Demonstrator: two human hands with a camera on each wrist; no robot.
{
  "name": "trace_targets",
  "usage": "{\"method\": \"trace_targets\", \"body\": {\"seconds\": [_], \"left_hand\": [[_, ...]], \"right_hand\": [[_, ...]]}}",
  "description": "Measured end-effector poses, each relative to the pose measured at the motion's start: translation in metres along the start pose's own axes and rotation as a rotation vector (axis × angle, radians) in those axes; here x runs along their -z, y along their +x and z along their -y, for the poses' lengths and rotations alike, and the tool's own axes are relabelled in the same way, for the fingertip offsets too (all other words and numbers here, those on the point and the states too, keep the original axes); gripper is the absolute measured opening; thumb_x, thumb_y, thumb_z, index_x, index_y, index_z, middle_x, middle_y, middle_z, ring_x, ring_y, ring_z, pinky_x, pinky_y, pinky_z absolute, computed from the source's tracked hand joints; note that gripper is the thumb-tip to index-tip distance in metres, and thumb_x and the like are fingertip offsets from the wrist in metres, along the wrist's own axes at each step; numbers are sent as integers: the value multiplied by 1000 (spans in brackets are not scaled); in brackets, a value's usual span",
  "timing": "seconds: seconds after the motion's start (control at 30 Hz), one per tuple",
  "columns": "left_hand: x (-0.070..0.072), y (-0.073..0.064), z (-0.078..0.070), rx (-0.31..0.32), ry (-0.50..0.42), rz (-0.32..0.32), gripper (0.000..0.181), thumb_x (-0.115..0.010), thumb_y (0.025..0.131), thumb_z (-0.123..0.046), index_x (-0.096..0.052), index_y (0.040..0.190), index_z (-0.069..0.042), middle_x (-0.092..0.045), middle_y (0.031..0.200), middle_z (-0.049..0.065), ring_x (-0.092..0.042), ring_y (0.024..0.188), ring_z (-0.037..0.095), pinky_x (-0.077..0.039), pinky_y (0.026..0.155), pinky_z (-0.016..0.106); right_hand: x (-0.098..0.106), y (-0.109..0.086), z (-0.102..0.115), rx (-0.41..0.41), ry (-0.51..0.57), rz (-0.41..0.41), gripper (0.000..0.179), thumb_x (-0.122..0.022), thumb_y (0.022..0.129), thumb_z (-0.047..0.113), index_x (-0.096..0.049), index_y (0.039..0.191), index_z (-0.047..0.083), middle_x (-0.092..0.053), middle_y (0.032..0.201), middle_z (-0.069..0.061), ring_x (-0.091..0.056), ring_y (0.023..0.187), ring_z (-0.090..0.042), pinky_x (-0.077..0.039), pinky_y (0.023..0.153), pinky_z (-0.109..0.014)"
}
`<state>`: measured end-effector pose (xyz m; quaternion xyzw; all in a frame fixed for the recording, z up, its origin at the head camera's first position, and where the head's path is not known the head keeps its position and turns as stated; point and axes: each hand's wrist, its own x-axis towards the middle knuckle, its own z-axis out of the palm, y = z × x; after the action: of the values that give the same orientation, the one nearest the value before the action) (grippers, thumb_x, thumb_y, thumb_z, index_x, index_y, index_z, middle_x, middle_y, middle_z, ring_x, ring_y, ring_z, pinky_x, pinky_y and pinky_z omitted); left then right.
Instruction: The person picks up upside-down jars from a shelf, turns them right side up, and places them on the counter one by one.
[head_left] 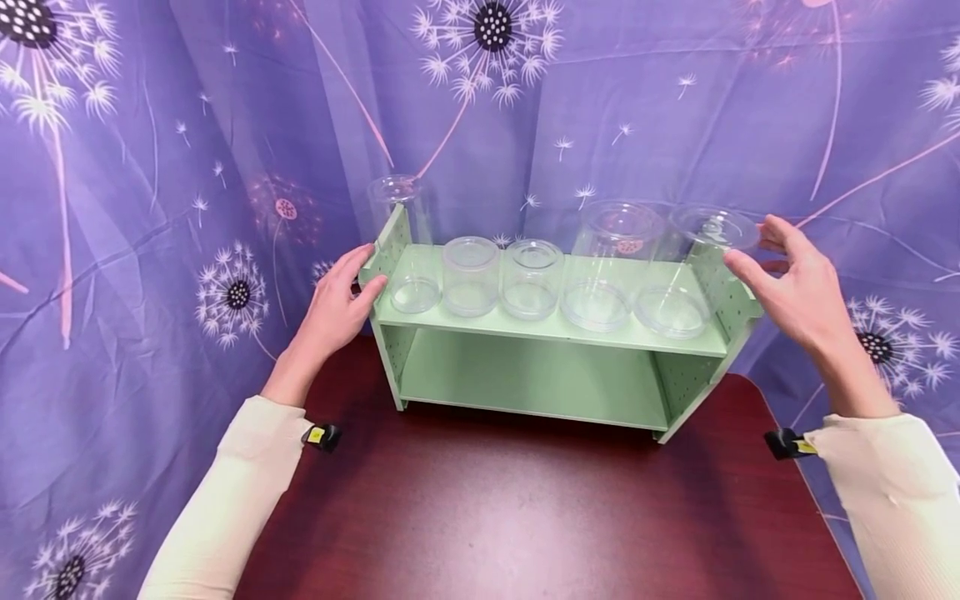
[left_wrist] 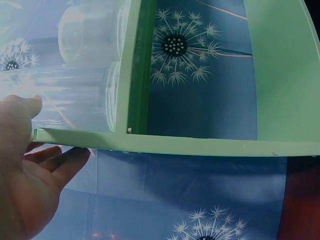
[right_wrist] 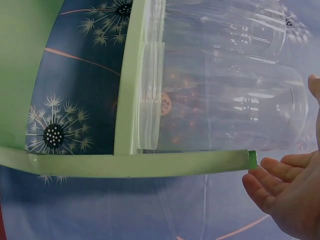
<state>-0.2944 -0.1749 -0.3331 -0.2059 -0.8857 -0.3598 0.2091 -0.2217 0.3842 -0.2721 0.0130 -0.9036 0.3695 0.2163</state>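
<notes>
A light green two-tier shelf [head_left: 536,379] stands on the table, with several clear jars along its upper tier. At its left side panel [left_wrist: 210,145] is my left hand [head_left: 335,307]; the thumb is on the inner side, apart from the panel, and the fingers lie along the outside. My right hand [head_left: 806,292] is at the top end of the right side panel [right_wrist: 200,163], fingers loosely bent, gripping nothing. Nearest the left hand is a tall narrow jar [head_left: 415,250]. A wide jar [head_left: 678,287] stands closest to the right hand.
Two short jars, one frosted [head_left: 470,279] and one clear [head_left: 532,282], stand mid-shelf beside another wide jar [head_left: 600,275]. Under the shelf is a dark red table [head_left: 525,508]. A purple dandelion-print curtain [head_left: 615,92] hangs behind and at both sides.
</notes>
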Motion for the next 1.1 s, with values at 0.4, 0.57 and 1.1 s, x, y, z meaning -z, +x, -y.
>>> {"method": "trace_targets", "body": {"seconds": [0.4,0.57,1.1], "left_hand": [[0,0,2,-10,24,15,58,-62,103,-18,-44,155,-1,-44,158,20,-38,146,40,-30,119,57],[-1,0,2,-19,30,14,57,-63,102,-14,-44,154,1,-44,157,20,-40,145,38,-31,119,55],[4,0,0,10,6,48,58,-61,104,-15,-40,157,1,-41,160,19,-37,147,39,-32,119,56]], "right_hand": [[-10,11,3,-10,-58,28,89,-69,97,45,-22,166,13,-41,157,-27,-53,123,-52,-47,92,-28],[-15,12,3,-23,-56,32,94,-70,96,46,-18,166,13,-35,161,-26,-52,122,-51,-45,90,-32],[-24,12,4,-52,33,-38,93,-78,92,40,-27,163,8,-54,141,-29,-53,98,-1,-40,82,-8]]}}
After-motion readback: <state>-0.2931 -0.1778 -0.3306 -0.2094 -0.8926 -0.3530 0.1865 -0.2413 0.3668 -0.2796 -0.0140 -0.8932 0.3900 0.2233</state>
